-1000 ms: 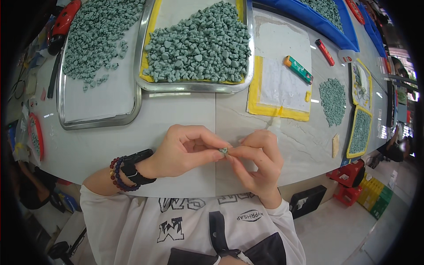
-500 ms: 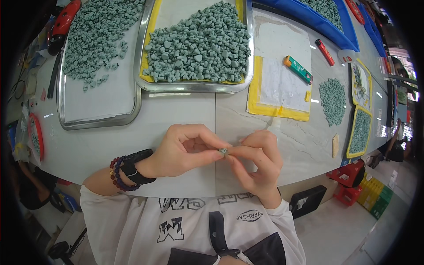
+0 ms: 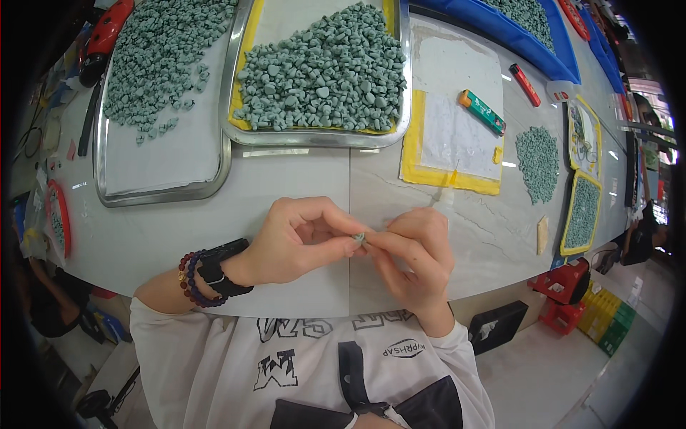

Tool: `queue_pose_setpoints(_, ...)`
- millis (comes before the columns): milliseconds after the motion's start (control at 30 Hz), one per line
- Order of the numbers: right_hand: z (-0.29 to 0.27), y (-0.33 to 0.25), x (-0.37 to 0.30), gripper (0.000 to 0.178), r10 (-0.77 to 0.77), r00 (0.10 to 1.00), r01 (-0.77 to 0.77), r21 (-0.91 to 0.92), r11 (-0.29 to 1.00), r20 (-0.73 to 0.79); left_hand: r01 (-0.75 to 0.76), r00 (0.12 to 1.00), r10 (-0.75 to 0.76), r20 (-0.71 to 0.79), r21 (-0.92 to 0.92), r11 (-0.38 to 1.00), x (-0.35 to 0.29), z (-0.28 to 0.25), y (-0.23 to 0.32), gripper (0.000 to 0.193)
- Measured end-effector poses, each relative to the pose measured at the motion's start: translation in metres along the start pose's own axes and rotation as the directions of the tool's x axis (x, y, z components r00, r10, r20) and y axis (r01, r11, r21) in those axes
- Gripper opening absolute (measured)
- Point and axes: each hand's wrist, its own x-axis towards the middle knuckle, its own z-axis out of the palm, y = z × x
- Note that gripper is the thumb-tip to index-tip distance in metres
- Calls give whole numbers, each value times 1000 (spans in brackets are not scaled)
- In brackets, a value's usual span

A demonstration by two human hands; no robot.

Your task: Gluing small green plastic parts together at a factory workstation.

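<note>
My left hand pinches a small grey-green stone-like piece between thumb and forefinger, over the table's near edge. Against the piece's right side, the fingertips of my right hand are pressed together; whatever they grip is too small and hidden to name. Just beyond the right hand lies a whitish bottle with a yellow needle tip, partly covered by that hand. Farther off, a metal tray with yellow edging holds a heap of similar green pieces.
Another metal tray with green pieces stands at left. Right of centre are a yellow-edged board, a green lighter-shaped object, a red one and a loose pile of tiny green pieces. A blue bin sits at far right.
Both hands have shifted very slightly, and the small piece has turned a little between the fingers. The right fingertips have drawn closer together beside it.
</note>
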Motion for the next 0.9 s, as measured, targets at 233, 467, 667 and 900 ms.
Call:
queue_pose_setpoints(233, 0, 5, 3, 33, -15, 999, 18, 64, 998, -51, 14, 1000, -14, 4, 11, 1000, 0, 0, 3, 17)
queue_pose_setpoints(467, 1, -2, 2, 31, -31, 1000, 31, -12, 999, 3, -13, 1000, 15, -13, 105, 994, -1, -1, 1, 15)
queue_pose_setpoints(667, -2, -7, 0, 29, -55, 998, 56, -54, 997, 16, -82, 996, 84, -6, 157, 984, 1, 0, 2, 16)
queue_pose_setpoints(900, -60, 14, -34, 43, 152, 986, -157, -62, 986, -74, 154, 760, 597, -257, 964, 218, -45, -55, 97, 22)
